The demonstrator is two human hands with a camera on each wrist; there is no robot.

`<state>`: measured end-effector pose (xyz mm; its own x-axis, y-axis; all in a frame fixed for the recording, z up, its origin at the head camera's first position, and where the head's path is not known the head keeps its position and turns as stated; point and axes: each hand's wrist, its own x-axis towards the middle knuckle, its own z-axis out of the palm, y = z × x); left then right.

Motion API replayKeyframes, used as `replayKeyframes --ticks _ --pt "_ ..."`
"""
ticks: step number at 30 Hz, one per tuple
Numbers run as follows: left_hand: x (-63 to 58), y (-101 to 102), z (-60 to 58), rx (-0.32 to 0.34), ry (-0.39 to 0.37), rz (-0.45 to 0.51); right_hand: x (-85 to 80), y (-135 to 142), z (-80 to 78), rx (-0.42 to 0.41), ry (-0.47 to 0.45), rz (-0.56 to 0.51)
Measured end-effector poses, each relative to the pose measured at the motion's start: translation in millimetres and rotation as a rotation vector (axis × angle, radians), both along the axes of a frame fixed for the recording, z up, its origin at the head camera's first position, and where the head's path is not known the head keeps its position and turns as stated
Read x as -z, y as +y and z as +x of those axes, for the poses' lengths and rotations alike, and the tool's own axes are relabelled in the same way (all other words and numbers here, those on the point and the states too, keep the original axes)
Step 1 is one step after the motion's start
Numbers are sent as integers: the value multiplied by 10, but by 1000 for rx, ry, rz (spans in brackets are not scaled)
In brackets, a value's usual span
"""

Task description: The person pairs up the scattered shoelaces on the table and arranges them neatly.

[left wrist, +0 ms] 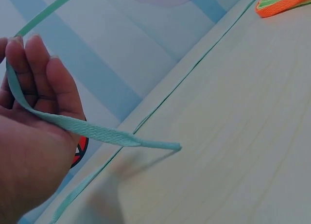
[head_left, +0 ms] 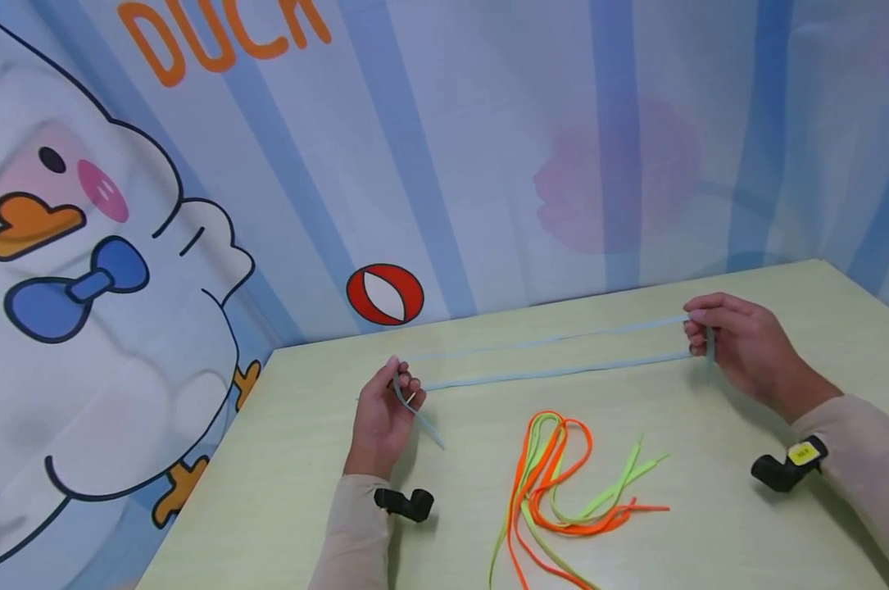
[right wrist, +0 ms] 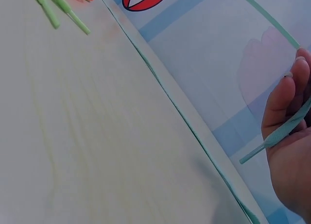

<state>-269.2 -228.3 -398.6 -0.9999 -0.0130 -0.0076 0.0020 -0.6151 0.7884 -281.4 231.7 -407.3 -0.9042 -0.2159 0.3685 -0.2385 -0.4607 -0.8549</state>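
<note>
Pale-blue flat lace (head_left: 621,329), stretched in the air between your 2 hands above the table (head_left: 267,492); a 2nd pale-blue lace (head_left: 555,374) appears to lie along the tabletop below it. Head view: your left hand (head_left: 385,414) and right hand (head_left: 750,348) each have fingers and thumb together, pinching the stretched lace near its tips, with the left end (head_left: 429,430) and right end (head_left: 709,344) hanging loose. Orange laces (head_left: 584,528) and green laces (head_left: 627,474) lie looped together nearer you, cut off at the bottom edge. Judgement: match the pull of your 2 hands so the strand runs straight, and pinch equally far in from each tip. Where the 2nd lace passes behind your hands, its course is hidden. Left wrist view: the left end crosses your palm and juts over the table; turn that wrist gently, or the flat weave may twist. Your thumb is largely out of frame, so the pinch cannot be confirmed here. Right wrist view: fingertips gather at the strand, but the frame's edge cuts off most of the hand; thumb pressure cannot be told.
</note>
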Motion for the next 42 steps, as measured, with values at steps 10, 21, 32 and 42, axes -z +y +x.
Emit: replayKeyframes --ticks 10,21,32,42 --pt "9 -71 7 -43 -20 -54 10 48 -12 21 -18 -35" --pt "12 -169 -15 -118 -64 -94 -2 73 -16 19 -25 -85" --pt "26 -258 -32 -164 -111 -104 1 98 -27 70 -59 -109" --pt "24 -286 -33 -223 -154 -130 -2 137 -18 147 -89 -100"
